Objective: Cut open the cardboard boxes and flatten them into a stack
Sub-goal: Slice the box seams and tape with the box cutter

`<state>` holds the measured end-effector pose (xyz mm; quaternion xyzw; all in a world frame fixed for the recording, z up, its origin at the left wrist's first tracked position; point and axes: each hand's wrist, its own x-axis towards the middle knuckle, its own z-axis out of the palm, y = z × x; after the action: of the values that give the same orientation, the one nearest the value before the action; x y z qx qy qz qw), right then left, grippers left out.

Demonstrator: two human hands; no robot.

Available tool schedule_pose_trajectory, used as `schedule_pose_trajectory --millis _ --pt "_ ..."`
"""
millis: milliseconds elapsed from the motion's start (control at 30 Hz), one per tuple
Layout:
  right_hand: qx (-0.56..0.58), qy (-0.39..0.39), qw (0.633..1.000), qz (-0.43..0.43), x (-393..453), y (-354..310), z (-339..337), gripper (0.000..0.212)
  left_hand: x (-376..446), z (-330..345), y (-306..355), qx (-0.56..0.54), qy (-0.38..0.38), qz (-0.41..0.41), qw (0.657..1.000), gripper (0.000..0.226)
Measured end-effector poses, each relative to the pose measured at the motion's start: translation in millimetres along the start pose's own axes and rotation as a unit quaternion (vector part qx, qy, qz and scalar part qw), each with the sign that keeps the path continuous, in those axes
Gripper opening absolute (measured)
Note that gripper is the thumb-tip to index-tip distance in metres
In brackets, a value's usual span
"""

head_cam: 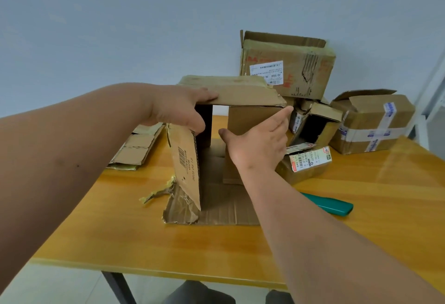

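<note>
1. Head view: a brown, opened cardboard box [231, 149] stands on end in the middle of the yellow wooden table [361, 219], its open mouth toward the camera and its bottom flap lying flat on the tabletop.
2. Gripping the box's top panel at its left near corner is the left hand [178, 108]: the thumb lies on top of the panel and the fingers curl under it, inside the box.
3. At the box's right inner flap, the right hand [258, 142] is spread flat against the cardboard, fingers straight and pointing up toward the top panel's right edge, thumb stretched out to the left.
4. A torn flap with a printed barcode [185, 161] hangs down on the left side of the box, with frayed yellow tape beside it.
5. Flattened cardboard pieces [137, 149] lie in a low pile at the far left of the table.
6. At the far right, 4 more boxes stand: a large labelled one [289, 67] on top, an open dark one [315, 125] below it, a small labelled one [305, 164] nearer, and a taped one [370, 123] furthest right.
7. A teal utility knife [330, 203] lies on the table just right of the right forearm.
</note>
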<state>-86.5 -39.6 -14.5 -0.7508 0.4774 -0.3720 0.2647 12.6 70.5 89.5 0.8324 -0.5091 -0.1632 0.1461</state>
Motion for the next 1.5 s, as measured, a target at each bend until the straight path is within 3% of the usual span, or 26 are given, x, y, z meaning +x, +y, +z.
schedule_pose_trajectory --millis 100,233,367,567,833,1067,1200,1333,1500 --pt "0.025 -0.027 0.999 -0.015 5 1 -2 0.141 0 -3 -3 0.018 -0.004 0.010 1.000 0.095" --pt "0.113 -0.136 0.982 -0.065 10 19 -22 0.133 -2 -12 -12 0.007 -0.032 0.000 0.999 0.098" --pt "0.198 -0.221 0.952 -0.074 8 38 -44 0.100 -4 -17 -20 0.038 -0.030 0.010 0.999 0.098" --pt "0.296 -0.149 0.937 0.106 20 68 -62 0.051 -5 -8 -31 0.099 0.031 0.029 0.994 0.099" --pt "0.295 -0.131 0.940 0.114 22 63 -75 0.052 -4 -12 -50 0.213 0.100 -0.016 0.972 0.108" --pt "0.194 -0.129 0.972 -0.041 8 25 -109 0.026 -11 -11 -62 0.242 0.131 -0.070 0.959 0.112" --pt "0.128 -0.163 0.960 -0.191 -6 -7 -134 0.014 -16 2 -76 0.164 0.166 -0.062 0.970 0.116" --pt "0.021 -0.225 0.929 -0.294 -21 -27 -135 0.016 -25 17 -100 0.055 0.180 -0.090 0.978 0.108" --pt "-0.102 -0.283 0.892 -0.337 -40 -16 -100 0.040 -38 31 -129 0.063 0.116 -0.159 0.979 0.097"
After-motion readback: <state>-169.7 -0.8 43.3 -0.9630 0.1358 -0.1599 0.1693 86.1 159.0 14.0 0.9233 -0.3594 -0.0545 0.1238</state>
